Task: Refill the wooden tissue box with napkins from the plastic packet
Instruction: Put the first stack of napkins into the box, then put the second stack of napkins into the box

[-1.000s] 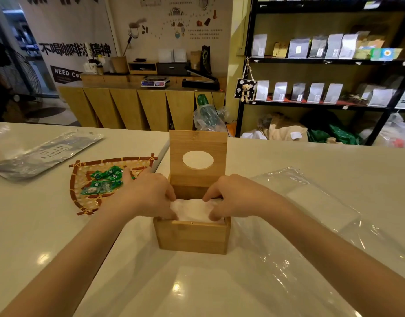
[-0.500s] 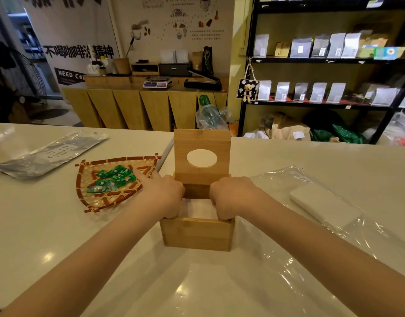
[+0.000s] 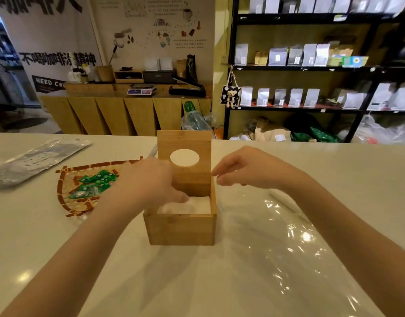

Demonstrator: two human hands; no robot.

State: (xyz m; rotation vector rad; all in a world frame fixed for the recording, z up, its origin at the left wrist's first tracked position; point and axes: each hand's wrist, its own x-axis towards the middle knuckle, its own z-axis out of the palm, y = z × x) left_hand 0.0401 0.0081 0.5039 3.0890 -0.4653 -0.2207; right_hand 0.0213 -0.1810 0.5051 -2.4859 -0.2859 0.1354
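Napkins (image 3: 192, 205), a single white stack, lie flat inside the one square bamboo-coloured wooden tissue box (image 3: 181, 228) at the middle of the long pale countertop (image 3: 48, 236). We see its hinged lid (image 3: 184, 161) standing upright at the far side, the one oval opening facing us. We cannot tell which way the stack's long axis runs.

Going from the largest thing down: the room behind is a shop, with one black shelving unit (image 3: 311, 67) carrying rows of pale pouches on the right and one wooden counter (image 3: 128, 115) against a postered wall on the left. One sheet of clear crinkled plastic packet (image 3: 277, 248) spreads over the countertop to the right of the box and touches it. One flat silver foil bag (image 3: 34, 156) lies at far left. One woven fan-shaped tray (image 3: 71, 202) holds a small heap of green wrapped sweets (image 3: 95, 183).

Our left hand (image 3: 151, 186) reaches down into the box, fingertips on the napkins; whether it grips them we cannot tell. Our right hand (image 3: 247, 169) hovers beside the lid's right edge, fingers loosely curled with nothing visibly in it.
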